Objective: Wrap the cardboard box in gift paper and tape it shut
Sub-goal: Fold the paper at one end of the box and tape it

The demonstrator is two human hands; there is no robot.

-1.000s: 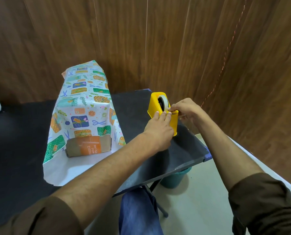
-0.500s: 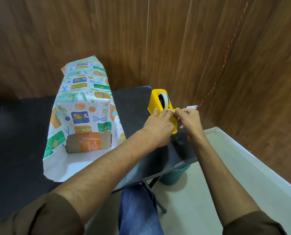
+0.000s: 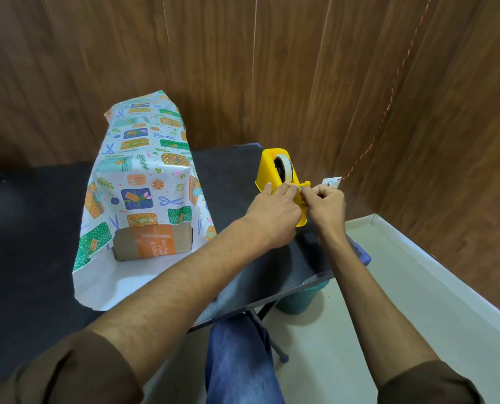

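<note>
Right hand moved nearer, pinching tape at boxy dispenser.

Gift paper, smooth, faint sheen; cardboard box, matt brown; tape dispenser, glossy yellow plastic; desk, matt black; wall, wood-grain panelling.

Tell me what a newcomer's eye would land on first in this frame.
The bright patterned gift paper stands out, draped over the cardboard box, whose near end is uncovered, left of centre on the black table. Next comes the yellow tape dispenser near the table's right edge: the left hand presses on it while the right hand pinches the tape at its cutter.
</note>
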